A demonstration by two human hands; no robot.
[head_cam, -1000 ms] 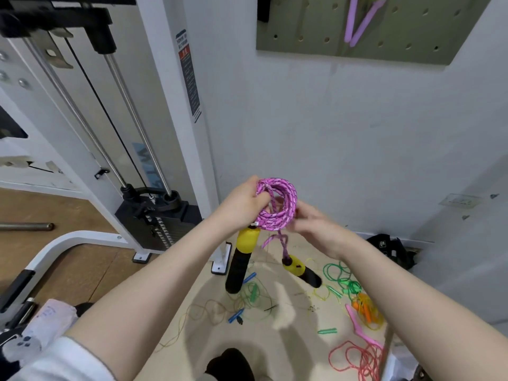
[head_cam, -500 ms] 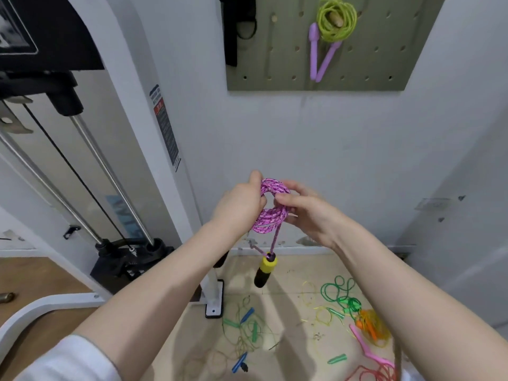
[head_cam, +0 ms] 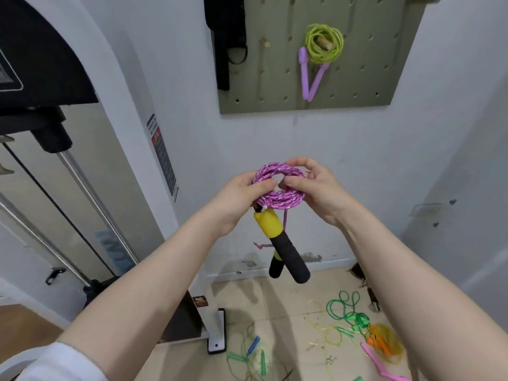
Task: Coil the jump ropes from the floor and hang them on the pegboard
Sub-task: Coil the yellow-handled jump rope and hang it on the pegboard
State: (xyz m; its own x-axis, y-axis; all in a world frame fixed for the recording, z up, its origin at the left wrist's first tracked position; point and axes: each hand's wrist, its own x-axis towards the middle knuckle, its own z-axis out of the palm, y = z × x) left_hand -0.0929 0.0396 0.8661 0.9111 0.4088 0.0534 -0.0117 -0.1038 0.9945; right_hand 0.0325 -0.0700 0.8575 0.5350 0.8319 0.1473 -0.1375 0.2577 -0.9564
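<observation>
The left hand (head_cam: 242, 198) and the right hand (head_cam: 316, 188) both pinch the coiled pink braided jump rope (head_cam: 277, 188) in front of the chest, not yet hung. On the green pegboard (head_cam: 384, 64) one yellow-green coiled rope (head_cam: 324, 44) hangs already. Several thin plastic ropes (head_cam: 346, 317) lie uncoiled on the floor.

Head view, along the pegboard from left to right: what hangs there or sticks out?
Black strap at the pegboard's left edge → bare wooden peg → lilac handles hanging under the coiled yellow-green rope on its peg. Right of that, only empty holes show.
</observation>
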